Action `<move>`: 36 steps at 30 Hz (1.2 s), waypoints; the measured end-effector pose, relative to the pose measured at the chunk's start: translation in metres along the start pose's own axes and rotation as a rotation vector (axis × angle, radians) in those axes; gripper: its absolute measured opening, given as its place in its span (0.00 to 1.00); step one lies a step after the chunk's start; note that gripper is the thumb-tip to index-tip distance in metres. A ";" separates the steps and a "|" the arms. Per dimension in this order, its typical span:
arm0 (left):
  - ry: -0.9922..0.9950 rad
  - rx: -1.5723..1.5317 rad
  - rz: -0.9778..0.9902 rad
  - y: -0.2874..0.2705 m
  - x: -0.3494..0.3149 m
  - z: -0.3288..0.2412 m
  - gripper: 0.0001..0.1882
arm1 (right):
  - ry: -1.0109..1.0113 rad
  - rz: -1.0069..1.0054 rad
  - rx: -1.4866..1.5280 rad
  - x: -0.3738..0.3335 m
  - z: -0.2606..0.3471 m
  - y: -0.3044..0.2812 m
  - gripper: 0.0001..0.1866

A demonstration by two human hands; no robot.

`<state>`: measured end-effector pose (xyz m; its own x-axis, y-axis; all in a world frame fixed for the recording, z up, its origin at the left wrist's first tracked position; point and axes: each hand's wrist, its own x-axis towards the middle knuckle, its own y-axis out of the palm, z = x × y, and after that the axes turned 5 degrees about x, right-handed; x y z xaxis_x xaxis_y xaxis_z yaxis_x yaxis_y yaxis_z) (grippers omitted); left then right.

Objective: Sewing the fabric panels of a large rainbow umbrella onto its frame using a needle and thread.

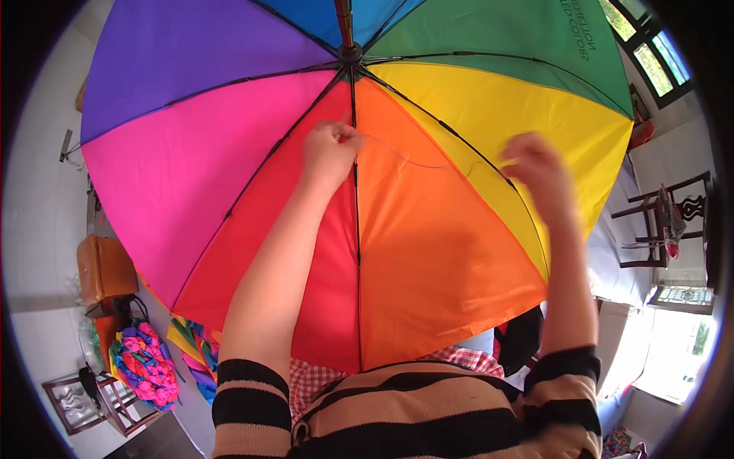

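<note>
Our left hand (pixel 332 144) bunches its fingers together at the black rib (pixel 358 222) between the red panel (pixel 325 283) and orange panel (pixel 440 268) of the open umbrella (pixel 409 206) spread before us. A thin thread (pixel 405 160) trails toward our right hand (pixel 533 164), blurred over the yellow panel (pixel 489 107); we cannot tell its grip.

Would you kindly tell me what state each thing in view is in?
Umbrella: open, its ribbed underside showing.
Left hand: raised, fingers bent, at a black rib; grip unclear.
Right hand: raised before the yellow panel, blurred; grip unclear.
Thread: slack, curving rightward from the left hand; far end unclear.
Multicoloured fabric: bunched up.
</note>
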<state>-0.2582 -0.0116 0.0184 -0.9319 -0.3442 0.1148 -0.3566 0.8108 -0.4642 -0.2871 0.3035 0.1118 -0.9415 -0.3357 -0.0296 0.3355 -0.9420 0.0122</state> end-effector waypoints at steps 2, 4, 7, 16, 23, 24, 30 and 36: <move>-0.113 -0.212 0.060 -0.004 0.006 -0.018 0.06 | 0.057 0.224 -0.417 0.010 -0.024 0.061 0.02; -0.218 -0.365 0.071 -0.010 0.006 -0.033 0.05 | -0.207 0.272 -0.488 0.029 -0.076 0.102 0.05; -0.256 -0.435 0.061 -0.018 -0.001 -0.045 0.04 | -0.291 0.182 -0.564 0.045 -0.094 0.152 0.05; -0.100 -0.116 0.117 -0.007 -0.003 -0.024 0.04 | 0.105 -0.306 0.522 0.048 -0.068 0.104 0.03; 0.516 0.537 0.028 0.003 -0.009 -0.010 0.05 | -0.398 -0.073 0.685 0.023 -0.009 -0.124 0.04; 0.522 0.567 0.023 0.005 -0.009 -0.010 0.05 | -0.536 -0.349 0.383 0.014 0.008 -0.119 0.03; 0.419 0.658 0.073 0.003 -0.009 -0.015 0.03 | -0.940 -0.698 -0.277 -0.003 0.046 -0.106 0.02; 0.369 0.650 0.347 -0.036 0.003 -0.049 0.03 | -0.948 -0.575 -0.321 -0.030 0.060 -0.099 0.05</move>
<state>-0.2517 -0.0192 0.0785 -0.9843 0.1455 0.1001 -0.0401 0.3675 -0.9292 -0.2944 0.4073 0.1714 -0.5583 0.1512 0.8157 -0.2861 -0.9580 -0.0182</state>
